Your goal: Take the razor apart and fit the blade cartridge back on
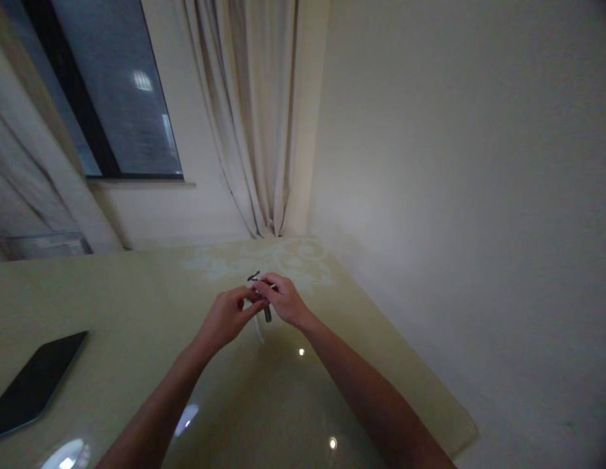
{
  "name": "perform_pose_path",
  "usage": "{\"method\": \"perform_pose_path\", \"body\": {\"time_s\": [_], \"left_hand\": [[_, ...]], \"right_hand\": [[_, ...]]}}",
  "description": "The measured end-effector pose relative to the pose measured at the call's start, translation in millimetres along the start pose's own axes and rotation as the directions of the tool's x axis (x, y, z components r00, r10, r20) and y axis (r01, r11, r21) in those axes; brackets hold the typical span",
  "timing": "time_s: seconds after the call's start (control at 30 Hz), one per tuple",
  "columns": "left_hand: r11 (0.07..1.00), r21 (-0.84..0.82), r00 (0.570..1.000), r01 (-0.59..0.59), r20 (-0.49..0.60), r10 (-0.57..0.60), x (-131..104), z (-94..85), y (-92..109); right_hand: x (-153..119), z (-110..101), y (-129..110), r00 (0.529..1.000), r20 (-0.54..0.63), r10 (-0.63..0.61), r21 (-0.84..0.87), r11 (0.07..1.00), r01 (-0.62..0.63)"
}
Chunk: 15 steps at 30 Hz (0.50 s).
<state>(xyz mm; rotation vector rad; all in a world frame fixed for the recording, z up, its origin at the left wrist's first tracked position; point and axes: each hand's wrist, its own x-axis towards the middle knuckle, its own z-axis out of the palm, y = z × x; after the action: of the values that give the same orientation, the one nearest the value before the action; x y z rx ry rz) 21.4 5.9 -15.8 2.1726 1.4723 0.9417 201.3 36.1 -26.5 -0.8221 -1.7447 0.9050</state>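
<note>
Both my hands meet above the far part of a glossy table. My left hand (230, 317) pinches a small dark object (268, 314) from the left, its thumb and fingertips close together. From the right, my right hand (285, 298) closes its fingers on the same object. The object's lower end points down between the hands, and a thin dark piece (253, 277) sticks out above the fingertips. A thin white strip (259, 330) hangs below my left fingers. What the object is cannot be made out; the fingers cover its middle.
On the left of the table (137, 306) lies a flat dark tablet-like panel (36, 384). A plain wall (430, 163) runs along the table's right edge. Beyond the far edge are a curtain (259, 117) and a window (122, 91).
</note>
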Motion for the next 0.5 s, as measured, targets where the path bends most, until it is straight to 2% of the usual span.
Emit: {"method": "perform_pose_path", "body": {"time_s": [0.1,0.23,0.37,0.5], "left_hand": [[0.981,-0.194,0.998,-0.022,-0.061,0.010,4.4,-15.8,-0.4],[0.909,-0.418,0.996,-0.006,-0.079,-0.030,7.1,-31.8,0.0],[0.859,-0.511,1.000,0.022,0.013,-0.018,7.2,-31.9,2.3],[0.828,-0.560,0.999,0.036,0.044,-0.014,6.5,-29.2,1.6]], "right_hand": [[-1.7,-16.6,-17.0,0.999,0.028,0.043,0.088,0.995,-0.045],[-3.5,-28.0,-30.8,0.984,0.173,0.046,0.117,0.991,-0.067],[-4.4,-25.2,-34.2,0.973,0.229,0.020,0.089,0.995,-0.041],[-5.5,-23.9,-34.3,0.962,0.273,0.027,0.167,0.983,-0.076]]}}
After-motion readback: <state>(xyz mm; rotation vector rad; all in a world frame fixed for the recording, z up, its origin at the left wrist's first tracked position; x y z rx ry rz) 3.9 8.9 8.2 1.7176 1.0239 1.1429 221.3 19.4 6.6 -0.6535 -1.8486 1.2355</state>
